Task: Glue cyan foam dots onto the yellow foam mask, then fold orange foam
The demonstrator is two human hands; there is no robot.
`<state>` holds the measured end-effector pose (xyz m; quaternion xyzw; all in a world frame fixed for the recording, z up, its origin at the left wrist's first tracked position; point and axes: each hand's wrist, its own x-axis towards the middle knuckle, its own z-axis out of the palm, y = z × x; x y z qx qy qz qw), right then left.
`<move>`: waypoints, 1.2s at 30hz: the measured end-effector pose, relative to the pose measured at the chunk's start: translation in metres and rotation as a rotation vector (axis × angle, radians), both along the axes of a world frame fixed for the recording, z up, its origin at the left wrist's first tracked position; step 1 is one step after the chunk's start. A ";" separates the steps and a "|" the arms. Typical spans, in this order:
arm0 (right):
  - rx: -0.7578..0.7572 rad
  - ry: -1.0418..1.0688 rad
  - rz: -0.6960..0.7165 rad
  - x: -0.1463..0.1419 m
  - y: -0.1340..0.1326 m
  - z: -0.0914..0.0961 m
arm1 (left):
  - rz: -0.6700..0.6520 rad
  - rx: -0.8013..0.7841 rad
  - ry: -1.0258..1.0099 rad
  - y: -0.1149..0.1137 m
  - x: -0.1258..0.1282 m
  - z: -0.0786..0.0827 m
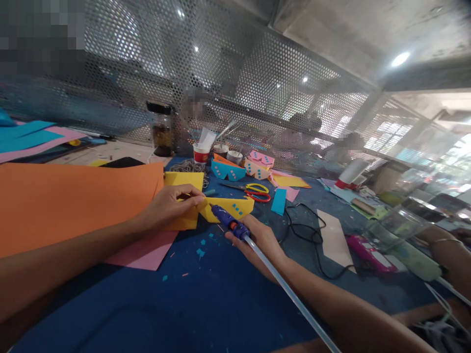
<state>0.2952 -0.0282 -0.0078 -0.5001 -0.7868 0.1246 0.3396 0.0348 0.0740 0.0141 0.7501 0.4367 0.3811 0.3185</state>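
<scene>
My right hand (259, 238) is wrapped round a blue glue gun (230, 221) with a long clear glue stick (290, 294) jutting from its back. Its nozzle is at a yellow paper piece (241, 202) dotted with small blue squares; whether it touches cannot be told. Thumb and fingers of my left hand (176, 201) pinch the left end of that piece. Under my left wrist lie a large orange sheet (81, 206), a yellow sheet (184, 179) and a pink sheet (147, 252). Tiny blue paper scraps (200, 252) are scattered on the blue table nearby.
Beyond my hands stand folded paper pieces (228, 170), scissors (257, 192), paper cups (201, 153) and a dark-lidded jar (162, 130). A black cord (294, 228) curls at right, near a pink device (371, 252). Another person's arm (447, 250) is at the far right. Perforated metal mesh (221, 73) rises behind.
</scene>
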 end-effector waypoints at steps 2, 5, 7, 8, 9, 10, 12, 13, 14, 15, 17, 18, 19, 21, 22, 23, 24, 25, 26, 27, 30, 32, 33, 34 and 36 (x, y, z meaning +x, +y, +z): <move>0.003 -0.002 -0.006 -0.001 0.000 0.000 | 0.003 0.003 0.004 0.001 -0.001 -0.001; 0.001 -0.011 -0.006 -0.001 0.001 0.000 | 0.003 0.003 0.012 0.002 -0.002 -0.003; -0.001 -0.019 -0.010 -0.001 0.001 0.000 | 0.001 -0.002 0.013 0.003 -0.002 -0.004; -0.002 -0.022 -0.012 -0.001 0.001 0.000 | 0.000 -0.005 0.014 0.003 -0.001 -0.004; -0.004 -0.022 -0.015 0.000 0.001 -0.001 | 0.002 -0.007 0.014 0.003 -0.001 -0.004; -0.008 -0.021 -0.016 0.000 0.001 -0.001 | 0.004 -0.008 0.014 0.002 -0.001 -0.004; -0.011 -0.016 -0.015 0.000 0.001 -0.001 | 0.005 -0.008 0.014 0.002 -0.001 -0.004; -0.010 -0.016 -0.015 0.000 0.000 -0.002 | 0.002 -0.007 0.014 0.002 -0.001 -0.003; -0.010 -0.016 -0.015 0.000 0.000 -0.002 | -0.002 -0.005 0.013 0.002 -0.001 -0.003; -0.012 -0.016 -0.017 0.000 0.000 -0.002 | -0.007 -0.003 0.012 0.001 -0.001 -0.002; -0.020 -0.017 -0.022 0.000 0.000 -0.002 | -0.012 -0.002 0.009 0.000 -0.001 -0.001; -0.023 -0.019 -0.024 0.000 0.000 -0.001 | -0.011 -0.003 0.006 -0.001 0.000 0.000; -0.024 -0.021 -0.026 0.000 0.000 -0.001 | -0.011 -0.004 0.002 -0.001 0.000 0.001; -0.021 -0.026 -0.028 0.000 0.000 -0.001 | -0.012 -0.006 -0.002 -0.001 0.000 0.001; -0.017 -0.028 -0.026 0.000 0.000 -0.001 | -0.015 -0.006 -0.002 -0.001 0.000 0.001; -0.014 -0.030 -0.025 0.000 0.000 -0.001 | -0.019 -0.006 0.000 -0.001 0.000 0.000; -0.014 -0.032 -0.026 0.000 0.000 -0.001 | -0.023 -0.007 0.001 0.000 0.000 0.000; -0.012 -0.034 -0.026 0.001 0.000 -0.002 | -0.025 -0.007 0.001 0.001 0.000 -0.001; -0.011 -0.035 -0.024 0.001 0.000 -0.002 | -0.025 -0.008 0.000 0.001 -0.001 -0.002; -0.010 -0.034 -0.022 0.001 0.000 -0.002 | -0.022 -0.009 -0.003 0.001 -0.001 -0.002; -0.017 -0.020 -0.015 0.001 0.000 -0.003 | -0.013 -0.022 -0.005 0.000 0.000 -0.001; -0.026 -0.015 -0.020 0.000 0.000 -0.003 | -0.017 -0.030 -0.005 -0.001 0.000 0.000; -0.031 -0.015 -0.026 0.000 -0.001 -0.002 | -0.019 -0.029 -0.009 -0.002 0.000 0.001; -0.036 -0.016 -0.032 -0.001 -0.001 -0.001 | -0.019 -0.026 -0.013 -0.002 0.000 0.001; -0.039 -0.015 -0.042 -0.001 -0.001 0.000 | -0.014 -0.022 -0.019 -0.003 0.000 0.001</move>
